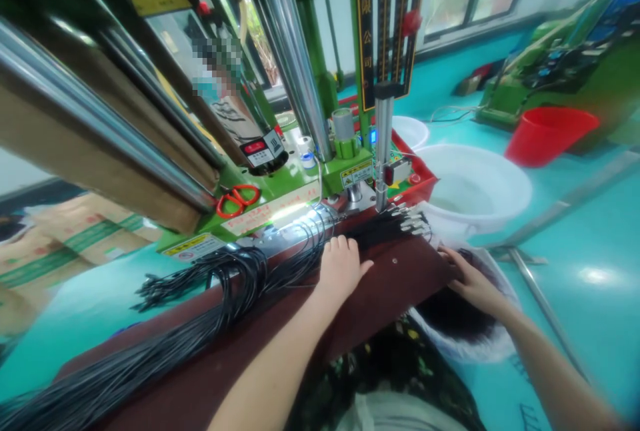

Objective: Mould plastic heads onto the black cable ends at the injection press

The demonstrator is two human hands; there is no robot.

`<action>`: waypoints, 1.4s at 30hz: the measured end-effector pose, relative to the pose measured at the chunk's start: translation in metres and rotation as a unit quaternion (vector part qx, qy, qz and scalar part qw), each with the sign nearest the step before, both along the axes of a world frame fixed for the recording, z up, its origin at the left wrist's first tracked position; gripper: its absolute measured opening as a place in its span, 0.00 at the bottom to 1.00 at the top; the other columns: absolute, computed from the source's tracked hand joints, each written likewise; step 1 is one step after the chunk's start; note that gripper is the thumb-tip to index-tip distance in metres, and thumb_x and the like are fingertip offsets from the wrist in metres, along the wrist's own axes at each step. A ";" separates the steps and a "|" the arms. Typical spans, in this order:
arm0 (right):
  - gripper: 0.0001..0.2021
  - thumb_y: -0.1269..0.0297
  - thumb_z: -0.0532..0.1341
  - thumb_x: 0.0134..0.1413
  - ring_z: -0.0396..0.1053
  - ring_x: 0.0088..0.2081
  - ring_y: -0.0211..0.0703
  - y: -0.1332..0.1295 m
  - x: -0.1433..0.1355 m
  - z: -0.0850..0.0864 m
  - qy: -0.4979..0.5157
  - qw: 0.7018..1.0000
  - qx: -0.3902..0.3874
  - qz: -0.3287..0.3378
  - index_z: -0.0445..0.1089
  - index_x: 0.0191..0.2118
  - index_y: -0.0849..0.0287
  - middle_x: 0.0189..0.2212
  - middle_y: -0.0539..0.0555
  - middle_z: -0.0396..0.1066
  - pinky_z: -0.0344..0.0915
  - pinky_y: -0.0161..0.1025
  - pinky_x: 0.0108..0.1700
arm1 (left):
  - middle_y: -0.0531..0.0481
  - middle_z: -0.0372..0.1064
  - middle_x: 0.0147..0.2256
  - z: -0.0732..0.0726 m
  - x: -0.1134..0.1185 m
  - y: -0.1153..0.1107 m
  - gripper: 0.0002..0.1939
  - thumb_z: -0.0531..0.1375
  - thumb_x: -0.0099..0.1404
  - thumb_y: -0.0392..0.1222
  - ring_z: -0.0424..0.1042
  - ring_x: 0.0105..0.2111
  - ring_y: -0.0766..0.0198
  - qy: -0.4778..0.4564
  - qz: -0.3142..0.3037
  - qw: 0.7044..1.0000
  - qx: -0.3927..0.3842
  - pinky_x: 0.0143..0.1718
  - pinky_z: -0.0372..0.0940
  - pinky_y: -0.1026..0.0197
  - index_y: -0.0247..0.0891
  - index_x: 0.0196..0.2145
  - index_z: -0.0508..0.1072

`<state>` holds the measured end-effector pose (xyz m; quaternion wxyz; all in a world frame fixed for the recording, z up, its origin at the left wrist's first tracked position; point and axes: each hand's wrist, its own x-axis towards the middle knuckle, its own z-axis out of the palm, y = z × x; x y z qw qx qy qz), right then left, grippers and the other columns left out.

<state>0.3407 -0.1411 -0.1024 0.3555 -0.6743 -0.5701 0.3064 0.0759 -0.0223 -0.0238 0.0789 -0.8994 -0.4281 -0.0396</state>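
A long bundle of black cables [165, 344] runs across a brown board [395, 278] in front of a green press machine. My left hand [343, 263] lies on the cables, its fingers bent down over them and its thumb sticking out over the board; the fingertips are hidden. Metal connector ends [413, 219] cluster at the right end of the bundle. At the board's right corner is my right hand [473, 281], fingers apart and nothing visible in them. Below it stands a lined bucket [493, 348] with dark contents.
Red-handled scissors [237, 200] lie on the press base [345, 181], near a small white spool [307, 159]. A red control box [425, 184] stands at its right. Beyond are a white tub [505, 184] and a red bucket [550, 138]. Cartons [65, 251] are stacked at left.
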 end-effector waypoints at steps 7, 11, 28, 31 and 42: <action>0.29 0.61 0.55 0.47 0.70 0.43 0.49 -0.018 0.012 -0.003 0.023 0.999 0.005 -0.047 0.52 0.57 0.58 0.53 0.64 0.60 0.66 0.48 0.46 | 0.42 0.64 0.33 0.001 -0.005 0.014 0.12 0.45 0.66 0.39 0.66 0.34 0.57 0.035 -0.116 0.992 -0.045 0.32 0.61 0.58 0.31 0.35 0.65; 0.28 0.62 0.55 0.48 0.71 0.41 0.48 -0.021 0.018 -0.007 0.008 0.998 0.015 -0.066 0.53 0.57 0.59 0.50 0.63 0.63 0.67 0.47 0.45 | 0.46 0.64 0.31 0.018 -0.021 0.019 0.10 0.45 0.66 0.39 0.66 0.32 0.61 -0.134 -0.068 0.985 -0.079 0.33 0.59 0.59 0.34 0.34 0.63; 0.23 0.62 0.64 0.46 0.65 0.49 0.48 0.040 -0.132 0.099 0.545 0.822 0.108 0.123 0.63 0.51 0.49 0.45 0.53 0.70 0.59 0.51 0.53 | 0.58 0.51 0.18 0.044 -0.054 0.002 0.18 0.51 0.63 0.53 0.50 0.18 0.74 -0.410 -0.053 0.737 -0.535 0.20 0.45 0.68 0.32 0.30 0.66; 0.19 0.62 0.60 0.51 0.64 0.51 0.46 0.059 -0.139 0.109 0.600 0.783 0.138 0.088 0.64 0.50 0.48 0.46 0.51 0.70 0.54 0.52 0.56 | 0.58 0.50 0.18 0.037 -0.055 -0.006 0.20 0.49 0.63 0.54 0.50 0.18 0.74 -0.396 -0.057 0.741 -0.539 0.20 0.45 0.68 0.32 0.28 0.66; 0.10 0.66 0.61 0.51 0.71 0.37 0.42 0.063 -0.135 0.120 0.571 0.807 0.126 0.080 0.70 0.41 0.56 0.34 0.51 0.74 0.63 0.43 0.44 | 0.55 0.56 0.20 0.019 -0.051 -0.021 0.18 0.46 0.65 0.51 0.57 0.21 0.71 -0.435 -0.011 0.821 -0.369 0.25 0.53 0.66 0.36 0.24 0.60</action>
